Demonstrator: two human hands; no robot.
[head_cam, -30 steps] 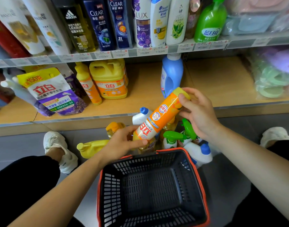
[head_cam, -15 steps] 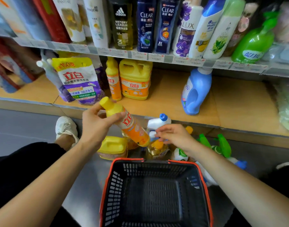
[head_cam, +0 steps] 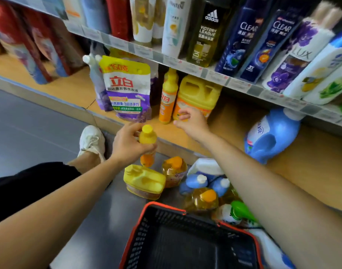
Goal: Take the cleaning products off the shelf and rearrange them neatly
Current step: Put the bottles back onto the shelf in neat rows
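My left hand (head_cam: 127,144) grips an orange dish-soap bottle with a yellow cap (head_cam: 148,136), upright, just in front of the low wooden shelf (head_cam: 234,117). My right hand (head_cam: 191,121) is stretched out over the shelf edge with loosely spread fingers, right at the foot of the yellow jug (head_cam: 197,94) and the slim orange bottle (head_cam: 167,98) standing on the shelf. It holds nothing. A purple and yellow refill pouch (head_cam: 127,88) stands to their left, and a blue detergent bottle (head_cam: 273,134) leans at the right.
Several bottles lie on the grey floor: a yellow jug (head_cam: 145,181), amber bottles (head_cam: 174,169), blue-capped bottles (head_cam: 197,181), green sprayers (head_cam: 242,210). A black basket with a red rim (head_cam: 166,208) sits below. Shampoo bottles (head_cam: 242,35) fill the upper shelf. My white shoe (head_cam: 91,140) is at left.
The view swung left. My left hand turned the orange bottle upright and carried it toward the shelf. My right hand left the floor bottles and reached up to the yellow jug.
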